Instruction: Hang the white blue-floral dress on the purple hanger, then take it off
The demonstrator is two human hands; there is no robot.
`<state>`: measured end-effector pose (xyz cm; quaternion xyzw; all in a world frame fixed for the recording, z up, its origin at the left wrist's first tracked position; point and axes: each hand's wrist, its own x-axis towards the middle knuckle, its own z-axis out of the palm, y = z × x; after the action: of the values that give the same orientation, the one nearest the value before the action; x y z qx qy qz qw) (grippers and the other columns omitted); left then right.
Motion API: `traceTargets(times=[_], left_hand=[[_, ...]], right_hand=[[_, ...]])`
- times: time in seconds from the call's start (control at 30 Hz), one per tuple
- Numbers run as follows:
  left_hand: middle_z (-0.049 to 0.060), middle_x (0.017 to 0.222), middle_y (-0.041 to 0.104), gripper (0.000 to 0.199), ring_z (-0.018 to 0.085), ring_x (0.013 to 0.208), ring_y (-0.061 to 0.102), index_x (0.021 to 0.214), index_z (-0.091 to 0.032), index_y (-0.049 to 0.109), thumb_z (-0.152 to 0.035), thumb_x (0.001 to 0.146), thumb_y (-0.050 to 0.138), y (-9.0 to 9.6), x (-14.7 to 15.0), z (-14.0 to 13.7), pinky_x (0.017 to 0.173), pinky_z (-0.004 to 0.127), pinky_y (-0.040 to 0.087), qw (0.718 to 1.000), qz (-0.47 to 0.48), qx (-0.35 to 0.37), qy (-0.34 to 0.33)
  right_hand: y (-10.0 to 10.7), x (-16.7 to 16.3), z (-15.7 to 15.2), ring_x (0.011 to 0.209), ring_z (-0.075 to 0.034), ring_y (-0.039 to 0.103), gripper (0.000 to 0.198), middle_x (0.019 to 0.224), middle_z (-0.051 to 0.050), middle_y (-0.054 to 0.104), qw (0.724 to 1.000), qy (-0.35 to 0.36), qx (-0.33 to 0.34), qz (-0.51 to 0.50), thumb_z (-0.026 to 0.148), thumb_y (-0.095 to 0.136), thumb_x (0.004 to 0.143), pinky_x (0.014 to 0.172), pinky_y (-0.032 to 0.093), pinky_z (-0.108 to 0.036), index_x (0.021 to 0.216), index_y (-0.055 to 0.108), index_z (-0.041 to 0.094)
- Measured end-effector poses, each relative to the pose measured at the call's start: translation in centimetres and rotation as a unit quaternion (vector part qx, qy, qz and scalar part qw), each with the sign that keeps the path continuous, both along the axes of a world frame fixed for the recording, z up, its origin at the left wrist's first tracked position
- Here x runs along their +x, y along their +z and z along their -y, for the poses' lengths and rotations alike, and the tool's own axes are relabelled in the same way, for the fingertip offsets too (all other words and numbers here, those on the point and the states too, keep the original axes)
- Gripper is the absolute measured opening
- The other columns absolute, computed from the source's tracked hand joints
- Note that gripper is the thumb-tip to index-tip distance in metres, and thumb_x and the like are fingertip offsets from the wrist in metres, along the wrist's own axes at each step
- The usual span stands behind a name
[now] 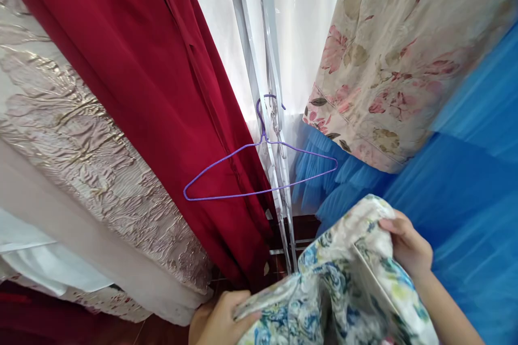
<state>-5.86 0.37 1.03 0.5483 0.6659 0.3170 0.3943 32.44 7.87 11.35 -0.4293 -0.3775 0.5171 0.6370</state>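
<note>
Both hands hold a white garment with a blue and green flower print [335, 285] at the bottom of the head view. My left hand [220, 321] grips its lower left edge. My right hand [407, 245] pinches its upper right edge. Above the garment an empty purple wire hanger [259, 170] hangs from a shiny metal rail [259, 81], apart from both hands.
Clothes hang close on both sides: a dark red dress [154, 91] and a cream and gold embossed fabric [76, 140] at left, a pink floral dress [396, 59] and blue tulle [465, 188] at right. White curtain [303, 27] behind the rail; dark floor below.
</note>
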Motion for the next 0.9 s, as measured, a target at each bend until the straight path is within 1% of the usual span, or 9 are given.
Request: traceTargets(times=[0.1, 0.17, 0.23, 0.3, 0.37, 0.47, 0.73, 0.8, 0.9], left_hand=[[0.004, 0.077, 0.066, 0.039, 0.026, 0.078, 0.061, 0.072, -0.024, 0.069, -0.058, 0.059, 0.083, 4.8, -2.9, -0.5, 0.072, 0.034, 0.053, 0.991, 0.058, 0.096, 0.067], [0.002, 0.066, 0.056, 0.039, 0.020, 0.065, 0.052, 0.065, -0.021, 0.059, -0.056, 0.066, 0.078, 8.3, -4.2, -1.3, 0.060, 0.028, 0.046, 0.980, 0.155, 0.119, 0.025], [0.001, 0.064, 0.050, 0.039, 0.019, 0.063, 0.047, 0.063, -0.021, 0.054, -0.054, 0.072, 0.072, 11.6, -5.4, -2.6, 0.057, 0.028, 0.042, 0.963, 0.220, 0.153, -0.010], [0.002, 0.068, 0.053, 0.033, 0.020, 0.067, 0.049, 0.067, -0.021, 0.058, -0.050, 0.077, 0.068, 14.3, -6.8, -4.1, 0.060, 0.028, 0.042, 0.967, 0.163, 0.195, -0.005], [0.004, 0.075, 0.060, 0.025, 0.022, 0.073, 0.053, 0.075, -0.021, 0.065, -0.045, 0.081, 0.066, 16.5, -8.1, -5.6, 0.065, 0.028, 0.044, 0.972, 0.029, 0.232, 0.015], [0.003, 0.078, 0.062, 0.023, 0.022, 0.076, 0.054, 0.084, -0.022, 0.068, -0.045, 0.080, 0.065, 19.2, -9.7, -7.9, 0.068, 0.028, 0.044, 0.953, -0.078, 0.293, 0.033], [-0.001, 0.071, 0.052, 0.017, 0.016, 0.060, 0.044, 0.088, -0.023, 0.063, -0.036, 0.077, 0.064, 23.2, -7.9, -14.6, 0.054, 0.023, 0.035, 0.940, 0.033, 0.332, 0.067], [-0.001, 0.068, 0.051, 0.017, 0.016, 0.058, 0.043, 0.087, -0.023, 0.064, -0.036, 0.077, 0.064, 24.0, -6.5, -15.7, 0.052, 0.024, 0.035, 0.941, 0.046, 0.332, 0.037], [0.000, 0.073, 0.056, 0.018, 0.017, 0.065, 0.049, 0.087, -0.022, 0.066, -0.038, 0.082, 0.060, 25.6, -3.8, -16.4, 0.061, 0.025, 0.042, 0.934, -0.041, 0.352, -0.048]], right_hand=[[2.0, -2.4, -3.6, 0.071, -0.022, 0.063, 0.018, 0.086, -0.005, 0.070, 0.984, 0.033, 0.115, 0.134, 0.030, 0.062, 0.080, 0.068, 0.050, -0.032, 0.065, 0.062, 0.020], [2.9, -4.8, -6.0, 0.096, -0.024, 0.065, 0.024, 0.121, -0.008, 0.067, 0.952, 0.087, 0.188, 0.227, 0.029, 0.059, 0.086, 0.086, 0.049, -0.033, 0.065, 0.061, 0.018], [3.1, -6.8, -8.0, 0.109, -0.026, 0.061, 0.026, 0.132, -0.009, 0.061, 0.916, 0.121, 0.228, 0.307, 0.028, 0.054, 0.089, 0.094, 0.046, -0.033, 0.066, 0.061, 0.017], [2.8, -8.0, -9.4, 0.102, -0.024, 0.062, 0.024, 0.118, -0.009, 0.065, 0.890, 0.136, 0.233, 0.367, 0.026, 0.050, 0.091, 0.089, 0.046, -0.033, 0.071, 0.061, 0.017], [2.2, -8.3, -9.9, 0.086, -0.021, 0.061, 0.024, 0.097, -0.006, 0.065, 0.876, 0.136, 0.224, 0.405, 0.026, 0.046, 0.093, 0.079, 0.046, -0.031, 0.074, 0.058, 0.018], [1.5, -7.8, -9.4, 0.078, -0.019, 0.057, 0.025, 0.087, -0.003, 0.061, 0.869, 0.135, 0.227, 0.418, 0.025, 0.043, 0.094, 0.073, 0.043, -0.029, 0.070, 0.050, 0.020], [2.0, -7.2, -7.5, 0.069, -0.017, 0.048, 0.030, 0.075, -0.001, 0.051, 0.874, 0.158, 0.243, 0.391, 0.024, 0.043, 0.091, 0.064, 0.037, -0.028, 0.063, 0.039, 0.021], [2.1, -7.4, -7.3, 0.065, -0.015, 0.044, 0.031, 0.070, 0.000, 0.047, 0.875, 0.164, 0.245, 0.385, 0.023, 0.043, 0.089, 0.061, 0.034, -0.028, 0.060, 0.035, 0.021], [2.1, -7.7, -6.9, 0.060, -0.013, 0.041, 0.031, 0.066, 0.002, 0.043, 0.881, 0.177, 0.244, 0.364, 0.019, 0.045, 0.085, 0.058, 0.031, -0.027, 0.058, 0.031, 0.021]])
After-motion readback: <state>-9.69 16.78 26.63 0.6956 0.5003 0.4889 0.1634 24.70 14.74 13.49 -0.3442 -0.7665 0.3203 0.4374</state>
